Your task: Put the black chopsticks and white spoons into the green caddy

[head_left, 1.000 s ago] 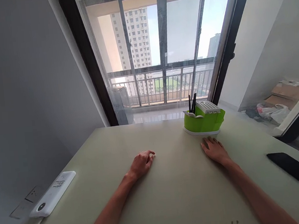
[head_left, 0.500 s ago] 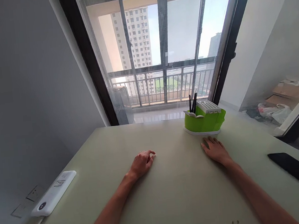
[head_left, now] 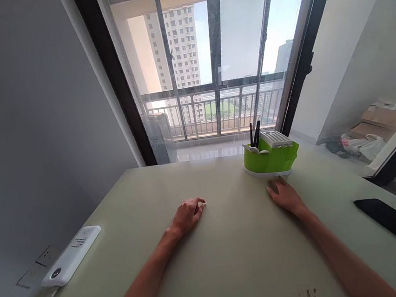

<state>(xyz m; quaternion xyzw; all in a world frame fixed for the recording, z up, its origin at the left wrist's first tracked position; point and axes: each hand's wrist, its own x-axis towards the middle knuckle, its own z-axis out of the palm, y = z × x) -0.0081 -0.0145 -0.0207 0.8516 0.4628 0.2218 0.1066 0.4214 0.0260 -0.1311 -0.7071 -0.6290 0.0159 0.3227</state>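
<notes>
My left hand [head_left: 187, 215] rests on the pale tabletop [head_left: 225, 253] near the middle, its fingers loosely bent and a gap between thumb and forefinger; I see nothing in it. My right hand [head_left: 286, 196] reaches toward a bright green utensil holder [head_left: 267, 163], thumb and forefinger apart, with nothing visible in the grasp. Its fingertips are close to the front of the holder's white base; whether they touch it I cannot tell. Black chopsticks [head_left: 257, 134] and white spoons [head_left: 253, 150] stand in the holder's left part. A white slotted block [head_left: 276, 138] tops its right part.
At the left edge lies a white power strip [head_left: 73, 256] with its cable. A flat black object [head_left: 394, 223] is on the table's right side. Beyond the table are glass doors and a balcony railing [head_left: 229, 106]. Boxes and bags [head_left: 372, 143] lie on the floor at right.
The fingers of my right hand have shifted, drawing inward with the forefinger now nearer the holder's base. My left hand stays in place. The view has tilted very slightly.
</notes>
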